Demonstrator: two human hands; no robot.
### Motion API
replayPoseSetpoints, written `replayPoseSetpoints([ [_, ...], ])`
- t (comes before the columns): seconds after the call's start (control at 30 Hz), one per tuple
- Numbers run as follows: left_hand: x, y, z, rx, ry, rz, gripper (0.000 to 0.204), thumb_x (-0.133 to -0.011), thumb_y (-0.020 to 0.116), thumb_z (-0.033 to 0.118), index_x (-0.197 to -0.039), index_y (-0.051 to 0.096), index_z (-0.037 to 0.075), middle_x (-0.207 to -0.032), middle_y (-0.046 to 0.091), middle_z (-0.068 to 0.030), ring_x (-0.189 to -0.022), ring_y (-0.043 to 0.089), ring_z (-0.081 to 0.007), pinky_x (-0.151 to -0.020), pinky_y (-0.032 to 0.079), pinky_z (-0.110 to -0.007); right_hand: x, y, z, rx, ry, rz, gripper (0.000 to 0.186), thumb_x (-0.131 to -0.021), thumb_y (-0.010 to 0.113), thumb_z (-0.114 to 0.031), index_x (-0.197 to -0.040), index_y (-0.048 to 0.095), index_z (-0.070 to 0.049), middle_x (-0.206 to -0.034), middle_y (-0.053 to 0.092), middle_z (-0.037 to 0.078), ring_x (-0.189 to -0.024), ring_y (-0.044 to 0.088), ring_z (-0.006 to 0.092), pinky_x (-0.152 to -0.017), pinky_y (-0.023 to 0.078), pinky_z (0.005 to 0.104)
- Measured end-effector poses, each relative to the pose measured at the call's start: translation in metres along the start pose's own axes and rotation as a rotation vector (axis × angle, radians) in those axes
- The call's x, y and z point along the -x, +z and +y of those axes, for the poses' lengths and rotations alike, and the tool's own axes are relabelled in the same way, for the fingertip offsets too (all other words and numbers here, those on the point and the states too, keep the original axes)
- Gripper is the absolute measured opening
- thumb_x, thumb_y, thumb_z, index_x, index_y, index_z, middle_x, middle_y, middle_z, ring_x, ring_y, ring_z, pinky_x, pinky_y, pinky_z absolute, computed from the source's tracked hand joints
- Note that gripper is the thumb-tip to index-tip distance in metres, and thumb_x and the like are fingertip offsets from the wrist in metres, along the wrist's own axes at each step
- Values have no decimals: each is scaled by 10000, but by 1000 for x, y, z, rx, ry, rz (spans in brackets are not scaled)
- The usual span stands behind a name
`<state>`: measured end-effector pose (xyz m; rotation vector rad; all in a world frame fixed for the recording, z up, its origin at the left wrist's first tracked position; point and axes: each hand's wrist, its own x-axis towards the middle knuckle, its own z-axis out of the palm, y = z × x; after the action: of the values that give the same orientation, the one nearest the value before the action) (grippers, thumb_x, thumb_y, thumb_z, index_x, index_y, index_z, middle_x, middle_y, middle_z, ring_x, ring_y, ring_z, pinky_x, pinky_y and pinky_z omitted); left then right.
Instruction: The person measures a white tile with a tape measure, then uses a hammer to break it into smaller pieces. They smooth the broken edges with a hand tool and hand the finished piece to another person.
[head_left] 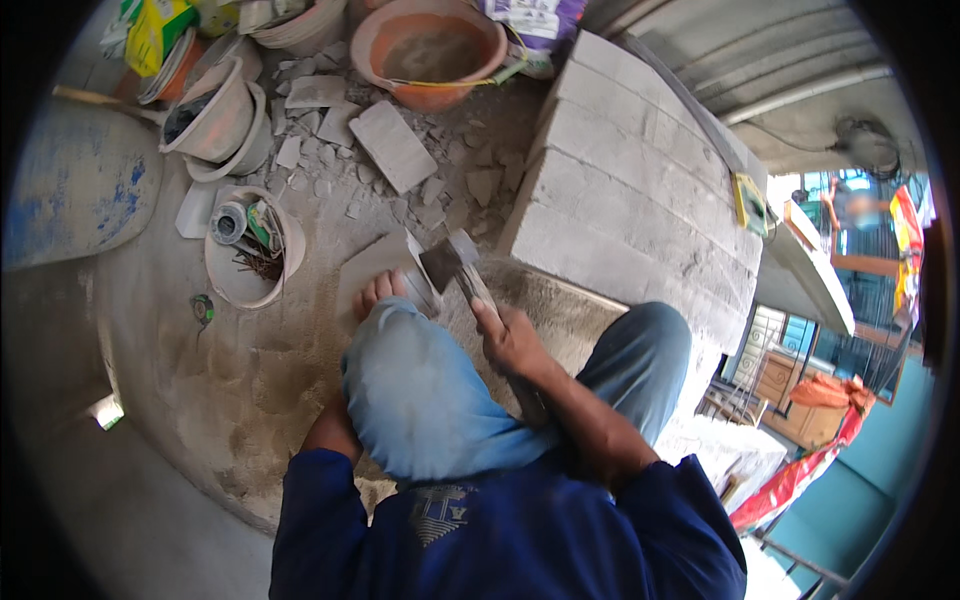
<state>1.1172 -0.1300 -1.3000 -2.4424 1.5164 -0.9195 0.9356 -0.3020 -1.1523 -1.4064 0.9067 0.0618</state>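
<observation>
My right hand (515, 342) is wrapped round the wooden handle of a hatchet (450, 262). Its dark metal head rests against or just over the edge of a pale grey block piece (362, 262). Only the fingers of my left hand (380, 292) show, curled on that block piece beside the hatchet head. My left knee, in dusty jeans, hides the rest of the hand. A loose rectangular block slab (393, 147) lies farther off among broken chips.
A wall of stacked grey blocks (640, 180) rises at the right, with a yellow level (749, 204) on it. Buckets stand at the far left, near a tub holding tools (296, 262). A tape measure (203, 309) lies left. An orange basin (390, 50) sits at the back.
</observation>
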Motion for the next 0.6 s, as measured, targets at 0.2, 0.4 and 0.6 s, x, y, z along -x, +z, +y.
replayPoseSetpoints([
  [0.2,-58,-74,-5,471,-152,-295,826,-668,718,300,-1407,467,29,-1340,534,-139,-1240,492,-338,-1084,326,-499,5,-12,-49,-183,-284,159,480,-1055,500,-497,-924,557,-39,-603,472,-31,-527,470,45,-477,381,246],
  [0.4,-22,-28,-5,254,-118,-313,1015,-665,792,493,-1485,379,59,-1423,484,-118,-1288,475,-283,-1121,290,-458,-25,26,67,416,-22,59,651,-1033,493,-553,-1069,631,83,-685,627,243,-656,672,321,-641,521,466],
  [0.6,-114,-59,-35,429,-269,-789,1166,-596,895,388,-1521,274,46,-1438,449,-170,-1365,403,-354,-1174,254,-485,-16,4,30,177,114,28,645,-1033,482,-559,-961,646,60,-771,663,260,-776,695,396,-732,526,480],
])
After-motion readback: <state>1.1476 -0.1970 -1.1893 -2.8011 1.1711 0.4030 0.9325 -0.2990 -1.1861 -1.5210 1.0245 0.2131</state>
